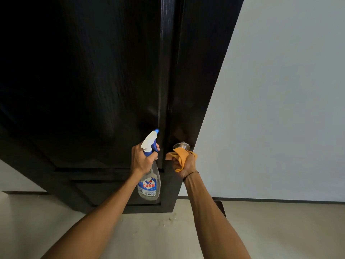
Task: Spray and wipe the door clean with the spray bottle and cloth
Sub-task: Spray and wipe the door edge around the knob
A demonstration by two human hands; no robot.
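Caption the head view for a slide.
Left hand aims spray bottle at dark door; right hand holds orange cloth by the knob.

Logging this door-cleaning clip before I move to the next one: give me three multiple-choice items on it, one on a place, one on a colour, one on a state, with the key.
1. Where is the metal door knob?
A. Just above the right hand
B. Left of the spray bottle
C. On the floor

2. What colour is the cloth?
A. Blue
B. Orange
C. White

3. How is the left hand placed?
A. Flat against the door
B. Hanging at the person's side
C. Gripping the bottle's neck, a finger at the trigger

Key: 1 A, the knob shows directly over the fist holding the cloth. 2 B, the bunched fabric is orange. 3 C, the fingers wrap the neck below the white and blue spray head.
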